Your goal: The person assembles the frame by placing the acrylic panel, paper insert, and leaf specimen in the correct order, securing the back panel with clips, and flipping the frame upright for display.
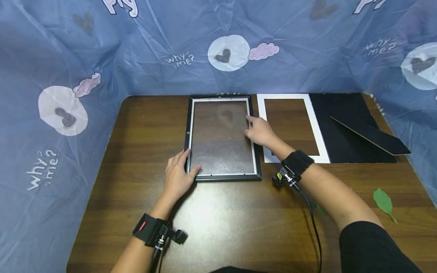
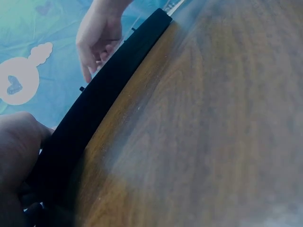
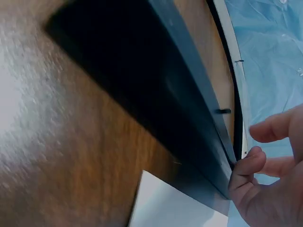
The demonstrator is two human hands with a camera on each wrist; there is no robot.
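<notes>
A black picture frame [image 1: 224, 177] with a white inner lip lies on the table, a clear pane [image 1: 222, 140] inside it. Small dark tabs stand up along its rim in both wrist views. My left hand [image 1: 179, 174] rests at the frame's lower left corner, fingers along the left side and thumb reaching over the corner. At the right side, my right hand [image 1: 261, 131] has its index finger extended to the inner lip, the other fingers bent. In the right wrist view its fingertips [image 3: 255, 151] are right at the rim.
Right of the frame lies a white mat board [image 1: 321, 140] with a rectangular opening. Beside it is a black backing board [image 1: 341, 148] with a raised stand flap [image 1: 372, 134]. A green leaf [image 1: 383, 200] lies nearer the front right. Blue printed cloth [image 1: 191, 34] hangs behind.
</notes>
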